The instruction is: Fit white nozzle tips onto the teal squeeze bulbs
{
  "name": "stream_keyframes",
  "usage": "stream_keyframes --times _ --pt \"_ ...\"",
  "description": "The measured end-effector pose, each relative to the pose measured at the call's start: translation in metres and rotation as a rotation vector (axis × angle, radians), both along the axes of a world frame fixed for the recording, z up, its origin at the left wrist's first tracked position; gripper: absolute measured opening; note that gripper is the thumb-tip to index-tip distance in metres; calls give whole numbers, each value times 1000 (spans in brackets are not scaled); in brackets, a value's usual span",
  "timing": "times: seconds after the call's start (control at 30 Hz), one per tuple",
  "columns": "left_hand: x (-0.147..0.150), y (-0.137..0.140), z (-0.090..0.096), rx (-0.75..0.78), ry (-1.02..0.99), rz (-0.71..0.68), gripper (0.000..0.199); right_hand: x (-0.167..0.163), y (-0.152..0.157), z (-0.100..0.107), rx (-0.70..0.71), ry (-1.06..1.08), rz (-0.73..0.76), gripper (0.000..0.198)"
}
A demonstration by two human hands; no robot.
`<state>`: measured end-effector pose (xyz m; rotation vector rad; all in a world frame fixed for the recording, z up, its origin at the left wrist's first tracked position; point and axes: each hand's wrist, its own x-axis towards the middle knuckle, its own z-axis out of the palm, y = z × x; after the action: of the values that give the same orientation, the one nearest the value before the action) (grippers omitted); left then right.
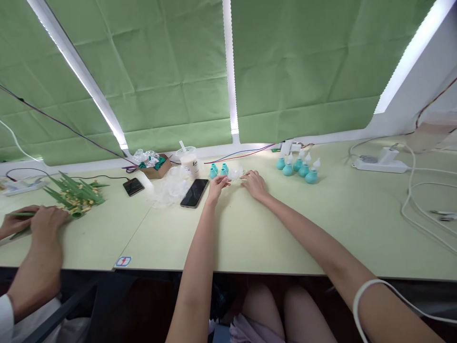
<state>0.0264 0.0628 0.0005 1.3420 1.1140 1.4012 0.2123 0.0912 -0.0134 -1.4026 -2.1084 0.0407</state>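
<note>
Pale table [171,238]; white cable [355,309] loops across right forearm [328,245]. Crumpled clear plastic [169,188] left. Right hand [255,185], left hand [216,186]: fingers at clear pieces [234,172] between them, can't tell if pinching. Cup [189,163], phone [194,193] left of left hand. Five clear-tipped teal pots [303,170] right; four bare teal pots [213,173] behind left hand.

Glare between green blinds [171,71], shadow under table [264,238]

A smartphone [194,193] lies near a drink cup [190,164]; a straw [182,146] projects from the cup; a white power strip [381,165] rests at right; green fabric [303,62] hangs behind.
</note>
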Motion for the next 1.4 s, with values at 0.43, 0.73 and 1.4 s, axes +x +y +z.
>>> stream_keyframes --times 0.43,0.73,1.4 --pt "8 4 -3 29 -78 -80 39 -10 18 11 165 190 -134 16" --pt "43 -8 -3 -28 7 -293 40 44 -39 20 221 465 8 13" --pt "64 -22 1 -60 27 -390 45 56 -46 12 155 368 142 7"
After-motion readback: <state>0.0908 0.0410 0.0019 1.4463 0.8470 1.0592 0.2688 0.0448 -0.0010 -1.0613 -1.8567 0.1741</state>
